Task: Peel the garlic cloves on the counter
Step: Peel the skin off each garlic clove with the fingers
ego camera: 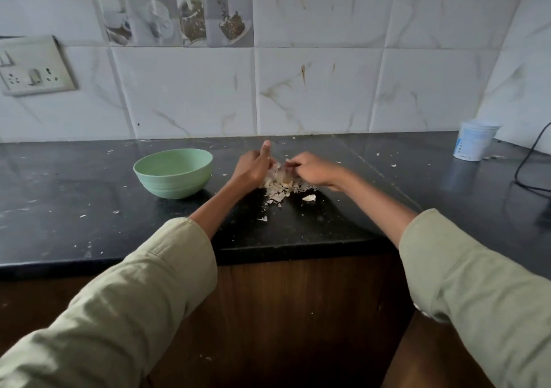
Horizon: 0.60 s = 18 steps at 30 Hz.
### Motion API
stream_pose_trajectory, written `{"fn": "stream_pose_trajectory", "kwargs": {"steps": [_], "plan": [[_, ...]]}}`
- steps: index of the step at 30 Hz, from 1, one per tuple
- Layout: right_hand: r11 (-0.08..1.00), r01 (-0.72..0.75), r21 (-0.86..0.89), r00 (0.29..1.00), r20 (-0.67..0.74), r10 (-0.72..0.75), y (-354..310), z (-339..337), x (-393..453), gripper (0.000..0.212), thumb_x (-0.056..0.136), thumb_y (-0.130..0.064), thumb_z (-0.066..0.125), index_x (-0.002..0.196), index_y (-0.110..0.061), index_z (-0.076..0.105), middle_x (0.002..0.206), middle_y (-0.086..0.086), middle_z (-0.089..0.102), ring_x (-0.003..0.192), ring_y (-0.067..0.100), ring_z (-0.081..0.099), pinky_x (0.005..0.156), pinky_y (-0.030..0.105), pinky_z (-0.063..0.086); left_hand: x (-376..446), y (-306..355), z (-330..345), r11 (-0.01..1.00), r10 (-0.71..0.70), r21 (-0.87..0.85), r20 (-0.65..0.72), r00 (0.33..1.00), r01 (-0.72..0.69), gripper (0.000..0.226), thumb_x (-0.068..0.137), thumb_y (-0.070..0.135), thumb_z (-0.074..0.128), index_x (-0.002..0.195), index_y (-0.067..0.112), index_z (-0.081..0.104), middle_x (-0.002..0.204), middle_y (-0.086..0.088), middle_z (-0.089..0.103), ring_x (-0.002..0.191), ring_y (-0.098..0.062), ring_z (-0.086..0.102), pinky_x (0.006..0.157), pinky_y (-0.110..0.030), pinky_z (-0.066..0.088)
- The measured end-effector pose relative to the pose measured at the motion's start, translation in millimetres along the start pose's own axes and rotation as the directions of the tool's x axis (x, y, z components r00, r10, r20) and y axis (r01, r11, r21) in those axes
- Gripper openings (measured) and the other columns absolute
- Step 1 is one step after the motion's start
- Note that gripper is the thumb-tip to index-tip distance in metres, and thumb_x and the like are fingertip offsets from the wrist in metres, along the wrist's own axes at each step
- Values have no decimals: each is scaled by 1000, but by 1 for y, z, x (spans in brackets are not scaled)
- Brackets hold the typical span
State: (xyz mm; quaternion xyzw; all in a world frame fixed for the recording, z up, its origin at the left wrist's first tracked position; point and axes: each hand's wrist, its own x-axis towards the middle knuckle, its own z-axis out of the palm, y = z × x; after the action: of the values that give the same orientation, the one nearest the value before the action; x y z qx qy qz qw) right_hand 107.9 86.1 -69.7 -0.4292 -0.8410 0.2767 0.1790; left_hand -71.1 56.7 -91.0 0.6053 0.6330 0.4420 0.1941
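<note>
On the dark worktop, both hands meet over a pile of garlic skins. The left hand and right hand curl their fingers; what each grip holds cannot be made out.

One bowl — one cup — two hands.

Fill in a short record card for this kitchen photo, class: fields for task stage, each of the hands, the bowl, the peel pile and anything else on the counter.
task stage: peeling under way, both hands at the pile
left hand: fingers curled at the pile's left edge, thumb up; what it holds is hidden
right hand: fingers curled into the pile; contents hidden
green bowl: upright, left of the hands; inside not visible
peel pile: loose skins between the hands
white cup: far right, beside a black cable
counter: black, flecked with peel bits
</note>
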Motion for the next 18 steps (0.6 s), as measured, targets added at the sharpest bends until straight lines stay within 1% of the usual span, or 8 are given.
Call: {"fn": "stream_pose_trajectory", "kwargs": {"steps": [2,4,6,8,10,12,15,18], "plan": [[995,75,-63,997,6,-75,-13,1,-2,21,103,2,50,106,2,71,84,5,69,62,6,56,61,22,44,11,7,2,1000,10,20,-99,995,-8,69,113,53,28,86,16,80,93,-10,80,77,-22,71,78,-34,55],[977,169,-131,981,-68,-179,-18,-4,-8,18,106,-9,55,108,-2,71,83,9,70,60,3,56,61,21,41,24,8,3,999,-3,38,-148,989,9,71,112,55,30,73,20,78,79,-3,79,71,-21,72,79,-36,60],[960,223,-169,953,-170,-251,-14,-17,-17,22,107,-21,58,106,-5,74,86,6,72,65,1,57,66,19,40,33,5,5,999,10,42,-125,992,-5,72,111,56,30,73,19,78,70,1,77,70,-20,75,82,-37,62],[942,239,-236,937,-200,-288,-4,-33,-29,16,102,-26,67,102,-13,77,82,-11,71,61,-10,57,64,14,41,36,2,10,998,45,49,-51,998,-42,69,112,54,31,76,18,78,70,0,76,68,-19,73,82,-37,62],[922,232,-310,960,-82,-269,6,-47,-39,13,92,-24,80,103,-18,77,94,-14,73,79,-10,64,76,21,52,36,3,13,989,123,86,23,992,-124,67,112,53,33,79,16,79,75,1,76,67,-16,68,77,-33,58],[922,230,-313,973,88,-212,12,-53,-48,26,87,-25,85,110,-19,75,105,-12,75,94,-1,69,88,23,55,33,6,14,976,188,101,61,980,-193,62,112,50,37,83,15,79,77,2,75,63,-13,66,70,-29,51],[936,220,-275,969,169,-179,13,-47,-54,26,86,-29,86,109,-21,77,104,-8,78,92,5,72,85,24,57,27,6,14,960,240,123,91,966,-250,54,111,46,44,82,16,79,77,-1,76,65,-19,68,71,-31,55],[927,249,-281,964,162,-210,13,-36,-50,19,87,-30,85,101,-20,78,98,-5,78,86,7,72,83,32,58,20,6,15,952,268,121,102,958,-280,50,111,42,49,82,14,79,77,-2,75,58,-16,59,59,-28,48]]}}
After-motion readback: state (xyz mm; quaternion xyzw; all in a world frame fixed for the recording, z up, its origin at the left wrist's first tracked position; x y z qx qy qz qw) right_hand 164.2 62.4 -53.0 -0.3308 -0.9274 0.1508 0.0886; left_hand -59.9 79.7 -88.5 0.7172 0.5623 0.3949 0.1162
